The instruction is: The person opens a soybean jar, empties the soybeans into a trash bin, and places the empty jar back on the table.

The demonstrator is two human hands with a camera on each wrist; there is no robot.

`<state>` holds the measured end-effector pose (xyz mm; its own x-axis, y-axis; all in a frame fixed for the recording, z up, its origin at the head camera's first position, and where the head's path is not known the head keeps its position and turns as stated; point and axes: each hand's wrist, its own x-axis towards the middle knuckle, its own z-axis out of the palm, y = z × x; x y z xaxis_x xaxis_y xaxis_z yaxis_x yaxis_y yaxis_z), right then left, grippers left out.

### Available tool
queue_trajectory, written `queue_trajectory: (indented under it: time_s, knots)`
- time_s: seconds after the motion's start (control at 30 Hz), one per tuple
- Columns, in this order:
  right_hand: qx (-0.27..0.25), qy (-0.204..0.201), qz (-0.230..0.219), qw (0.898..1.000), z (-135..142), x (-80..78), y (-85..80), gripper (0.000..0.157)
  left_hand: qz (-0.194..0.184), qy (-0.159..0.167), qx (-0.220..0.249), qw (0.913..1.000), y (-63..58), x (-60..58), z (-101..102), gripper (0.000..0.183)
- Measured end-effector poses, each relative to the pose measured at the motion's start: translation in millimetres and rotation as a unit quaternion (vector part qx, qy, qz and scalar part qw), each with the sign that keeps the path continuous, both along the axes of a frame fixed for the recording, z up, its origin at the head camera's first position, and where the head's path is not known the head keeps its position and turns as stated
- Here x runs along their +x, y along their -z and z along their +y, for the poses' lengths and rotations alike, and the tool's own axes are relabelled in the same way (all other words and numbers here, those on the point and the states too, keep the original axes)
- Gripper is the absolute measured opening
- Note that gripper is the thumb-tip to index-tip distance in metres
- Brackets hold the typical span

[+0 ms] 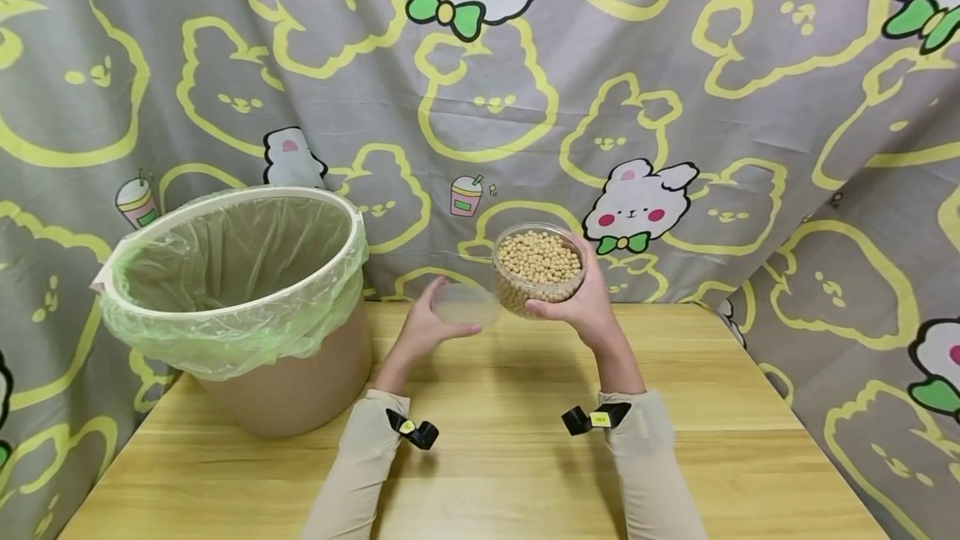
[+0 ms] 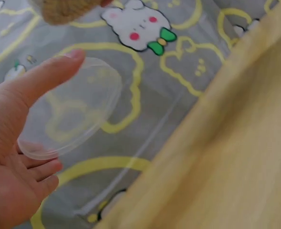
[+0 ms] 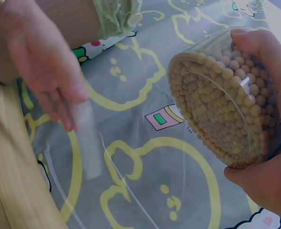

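My right hand (image 1: 597, 307) grips a clear round plastic jar (image 1: 513, 297) by its side, thumb in front and fingers round the far side. Tan soybeans (image 1: 540, 257) fill it nearly to the open rim. The jar is raised above the table and tilted; its bean-packed base faces the right wrist camera. Left of it, my left hand (image 1: 425, 329) holds a translucent round lid (image 2: 78, 112) at its edge, between thumb and fingers. In the head view the lid overlaps the area just beside the jar.
A large beige bin (image 1: 292, 394) stands on the table's left side, a green translucent bag (image 1: 247, 336) folded over its rim. The wooden table (image 1: 495, 457) spans the front. A grey curtain (image 1: 495, 65) with yellow bear outlines hangs behind it.
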<state>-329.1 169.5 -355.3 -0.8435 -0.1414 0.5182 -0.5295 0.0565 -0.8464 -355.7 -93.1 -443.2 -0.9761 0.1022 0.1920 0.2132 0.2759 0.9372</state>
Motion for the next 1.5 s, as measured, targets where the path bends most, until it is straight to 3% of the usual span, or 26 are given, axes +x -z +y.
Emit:
queue_trajectory:
  time_s: [0.27, 0.5, 0.9, 1.2, 1.33, 1.5]
  knots:
    - [0.017, -0.003, -0.004, 1.000, -5.0, 5.4, -6.1, 0.107, -0.030, 0.056, -0.055, 0.9964, 29.3, -7.2, 3.9, 0.119]
    - [0.023, -0.006, -0.011, 1.000, -9.9, 15.5, -14.9, 0.106, -0.044, 0.082, -0.062, 0.9938, 40.7, -9.5, 4.2, 0.118]
    - [0.028, -0.010, -0.018, 0.999, -14.3, 17.3, -15.4, 0.107, -0.067, 0.088, -0.130, 0.9853, 46.7, -6.4, -1.8, 0.123]
    - [0.034, -0.011, -0.018, 0.999, -17.9, 19.7, -17.0, 0.109, -0.064, 0.098, -0.198, 0.9732, 48.7, -5.9, -6.5, 0.120]
    - [0.037, -0.010, -0.018, 0.999, -17.8, 19.7, -16.6, 0.108, -0.064, 0.099, -0.200, 0.9727, 48.3, -5.8, -7.6, 0.121]
    - [0.039, -0.009, -0.019, 0.999, -17.0, 19.7, -15.7, 0.108, -0.041, 0.079, -0.158, 0.9834, 35.8, -4.1, -5.8, 0.114]
